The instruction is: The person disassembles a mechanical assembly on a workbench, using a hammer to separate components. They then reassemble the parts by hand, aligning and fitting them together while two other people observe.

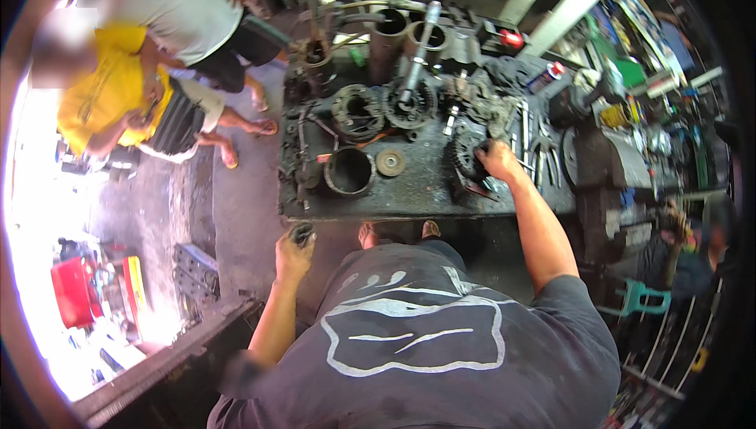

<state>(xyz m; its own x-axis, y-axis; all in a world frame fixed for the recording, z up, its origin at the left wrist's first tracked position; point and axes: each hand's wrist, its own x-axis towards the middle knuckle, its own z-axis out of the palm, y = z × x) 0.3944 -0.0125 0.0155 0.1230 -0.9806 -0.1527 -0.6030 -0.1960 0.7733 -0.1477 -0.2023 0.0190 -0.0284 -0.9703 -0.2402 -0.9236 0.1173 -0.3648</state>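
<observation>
My left hand is closed on a small dark part just off the bench's front edge. My right hand is closed on the rim of a dark toothed gear at the bench's right, which rests by a dark metal piece. Left of the gear lie a small round disc and an open metal ring. Behind them sit two greasy round housings, one with a chrome shaft upright in it. Wrenches and pliers lie right of my hand.
The bench also holds upright cylinders, a grimy rag and a spray can. Two people stand at the left. Another person is at the right near a teal stool and machinery.
</observation>
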